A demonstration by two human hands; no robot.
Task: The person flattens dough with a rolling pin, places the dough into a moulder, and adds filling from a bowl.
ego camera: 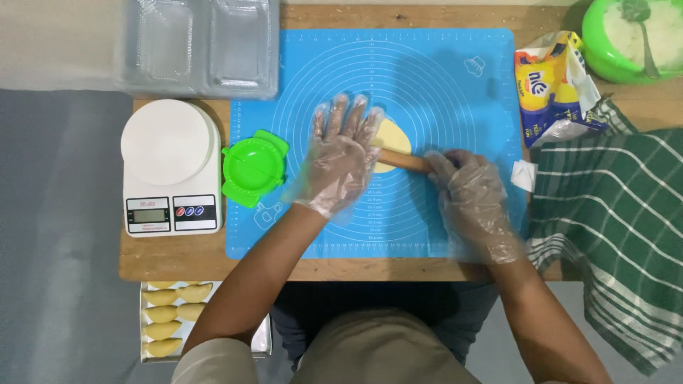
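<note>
A pale yellow round of dough (393, 136) lies on a blue silicone mat (441, 78) printed with circles. A wooden rolling pin (404, 161) rests across the dough. My left hand (341, 156), in a clear plastic glove, lies flat with fingers spread over the pin's left part and the dough's left edge. Also gloved, my right hand (471, 200) wraps around the pin's right end. Most of the pin is hidden under the two hands.
A green dumpling press (254, 168) and a white kitchen scale (169, 168) sit left of the mat. Clear plastic containers (200, 44) at back left. A flour bag (555, 85), green bowl (629, 39), striped cloth (612, 213) at right. Tray of folded pastries (171, 320) below.
</note>
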